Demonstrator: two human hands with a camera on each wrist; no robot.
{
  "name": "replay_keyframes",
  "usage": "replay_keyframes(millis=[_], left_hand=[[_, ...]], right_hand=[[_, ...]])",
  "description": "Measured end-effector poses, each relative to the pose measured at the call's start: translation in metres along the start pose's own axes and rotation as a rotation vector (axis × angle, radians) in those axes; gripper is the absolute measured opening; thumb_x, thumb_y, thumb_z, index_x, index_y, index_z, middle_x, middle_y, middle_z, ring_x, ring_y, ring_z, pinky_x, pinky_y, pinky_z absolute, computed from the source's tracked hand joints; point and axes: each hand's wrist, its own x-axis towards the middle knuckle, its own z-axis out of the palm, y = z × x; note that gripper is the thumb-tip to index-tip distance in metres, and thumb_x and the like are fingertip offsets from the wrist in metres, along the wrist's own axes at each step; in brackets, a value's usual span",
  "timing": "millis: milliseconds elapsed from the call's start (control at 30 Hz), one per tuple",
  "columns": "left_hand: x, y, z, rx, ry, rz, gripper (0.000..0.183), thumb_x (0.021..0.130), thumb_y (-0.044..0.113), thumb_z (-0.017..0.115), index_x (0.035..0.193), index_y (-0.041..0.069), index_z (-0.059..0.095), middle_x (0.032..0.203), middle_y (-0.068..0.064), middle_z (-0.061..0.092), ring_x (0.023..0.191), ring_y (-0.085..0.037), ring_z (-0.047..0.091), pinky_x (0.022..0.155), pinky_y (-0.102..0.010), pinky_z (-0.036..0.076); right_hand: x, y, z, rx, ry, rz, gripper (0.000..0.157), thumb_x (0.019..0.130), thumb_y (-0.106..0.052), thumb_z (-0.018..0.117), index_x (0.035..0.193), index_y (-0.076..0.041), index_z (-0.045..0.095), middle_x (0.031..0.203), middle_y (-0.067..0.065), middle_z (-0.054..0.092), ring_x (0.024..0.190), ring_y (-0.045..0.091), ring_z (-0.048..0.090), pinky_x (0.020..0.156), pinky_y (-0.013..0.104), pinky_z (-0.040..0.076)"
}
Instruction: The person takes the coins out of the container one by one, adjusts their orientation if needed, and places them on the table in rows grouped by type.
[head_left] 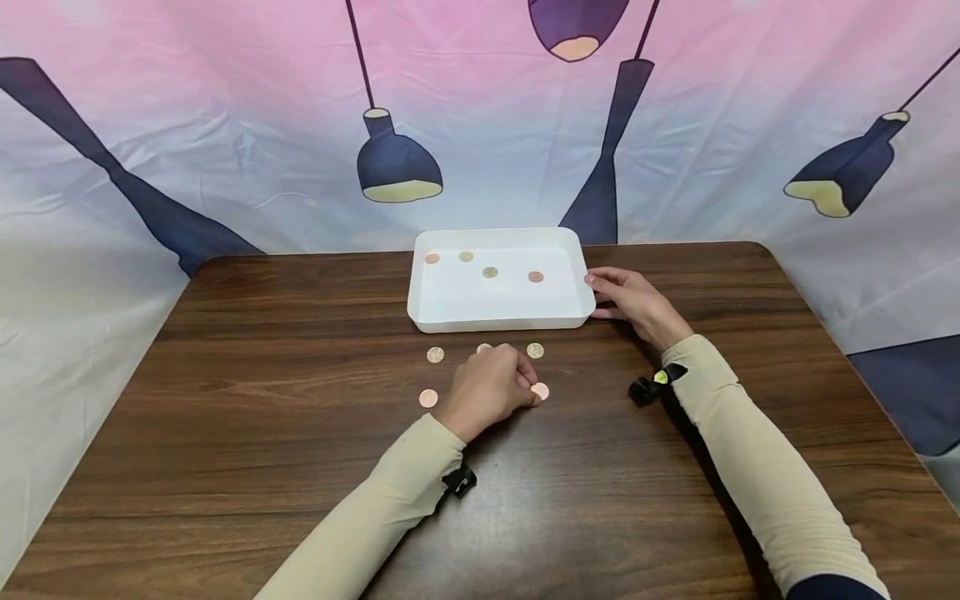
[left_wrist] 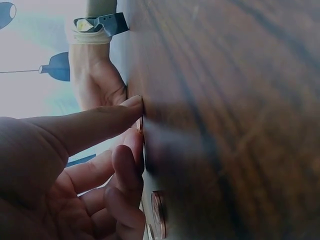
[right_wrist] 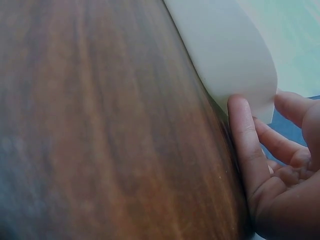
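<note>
My left hand [head_left: 491, 387] is low over the table, its thumb and a fingertip pinching the edge of a copper coin [head_left: 542, 391] that appears to lie flat on the wood. A second copper coin [head_left: 428, 398] lies left of this hand. Beyond it are gold-coloured coins [head_left: 435, 355], one partly hidden by the hand. My right hand [head_left: 637, 304] holds the right side of a white tray [head_left: 502, 323], one fingertip at the rim and other fingers against the outer wall [right_wrist: 230, 55]. Inside the tray, several copper and gold-coloured coins [head_left: 490, 272] lie spread apart.
The dark wooden table [head_left: 285, 433] reaches back to a hanging cloth [head_left: 495, 125] printed with lamps. The tray stands near the table's back edge. A black strap device [head_left: 648, 387] sits on the right wrist, another [head_left: 459, 480] on the left.
</note>
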Motion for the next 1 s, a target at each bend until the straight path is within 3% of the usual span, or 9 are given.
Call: replay_keyframes(millis=[300, 400, 567, 700, 767, 900, 1000], left_hand=[[0.004, 0.004, -0.006, 0.034, -0.007, 0.025, 0.014, 0.083, 0.033, 0.091, 0.081, 0.028, 0.079, 0.072, 0.020, 0.068, 0.072, -0.006, 0.063, 0.064, -0.035, 0.052], [0.002, 0.001, -0.019, -0.049, -0.031, 0.034, 0.014, 0.088, 0.038, 0.086, 0.087, 0.026, 0.080, 0.077, 0.013, 0.071, 0.068, -0.010, 0.065, 0.063, -0.033, 0.053], [-0.003, -0.016, -0.057, -0.253, -0.043, 0.068, 0.015, 0.098, 0.036, 0.076, 0.102, 0.021, 0.080, 0.090, 0.000, 0.077, 0.068, -0.021, 0.071, 0.068, -0.033, 0.055], [-0.003, -0.041, -0.086, -0.364, 0.062, 0.068, 0.016, 0.102, 0.027, 0.070, 0.108, 0.016, 0.079, 0.098, -0.009, 0.075, 0.074, -0.030, 0.072, 0.068, -0.033, 0.058], [-0.001, -0.054, -0.098, -0.425, 0.152, 0.050, 0.019, 0.103, 0.023, 0.068, 0.112, 0.010, 0.078, 0.100, -0.014, 0.072, 0.076, -0.031, 0.070, 0.066, -0.032, 0.059], [0.008, -0.080, -0.119, -0.500, 0.305, -0.029, 0.029, 0.105, 0.025, 0.067, 0.124, 0.005, 0.074, 0.106, -0.015, 0.067, 0.082, -0.027, 0.064, 0.069, -0.033, 0.060], [0.019, -0.099, -0.128, -0.515, 0.324, -0.119, 0.038, 0.106, 0.031, 0.065, 0.133, 0.005, 0.069, 0.118, -0.014, 0.065, 0.091, -0.028, 0.062, 0.080, -0.040, 0.060]], right_hand=[[0.001, 0.001, -0.005, 0.006, 0.008, 0.008, 0.060, 0.110, -0.034, 0.058, 0.158, -0.001, 0.042, 0.135, 0.014, 0.053, 0.098, 0.009, 0.064, 0.083, 0.020, 0.060], [-0.001, 0.001, -0.005, 0.008, 0.003, 0.012, 0.062, 0.110, -0.034, 0.058, 0.159, 0.000, 0.040, 0.133, 0.013, 0.054, 0.098, 0.007, 0.065, 0.084, 0.020, 0.060], [-0.004, 0.002, -0.006, 0.015, -0.002, 0.009, 0.063, 0.110, -0.034, 0.058, 0.159, 0.001, 0.039, 0.131, 0.012, 0.055, 0.097, 0.006, 0.065, 0.083, 0.020, 0.060], [-0.004, 0.004, -0.004, 0.032, -0.012, 0.004, 0.062, 0.110, -0.033, 0.059, 0.158, 0.002, 0.040, 0.127, 0.010, 0.057, 0.096, 0.007, 0.066, 0.083, 0.021, 0.060], [-0.003, 0.004, -0.003, 0.035, -0.017, 0.009, 0.062, 0.110, -0.032, 0.059, 0.158, 0.002, 0.040, 0.128, 0.011, 0.057, 0.096, 0.007, 0.066, 0.083, 0.022, 0.060], [-0.002, 0.004, -0.002, 0.030, -0.019, 0.012, 0.061, 0.110, -0.031, 0.058, 0.158, 0.002, 0.040, 0.132, 0.013, 0.055, 0.096, 0.008, 0.065, 0.083, 0.021, 0.060], [0.000, 0.003, -0.001, 0.040, -0.020, 0.000, 0.061, 0.110, -0.031, 0.058, 0.158, 0.002, 0.040, 0.132, 0.014, 0.055, 0.097, 0.009, 0.065, 0.083, 0.021, 0.060]])
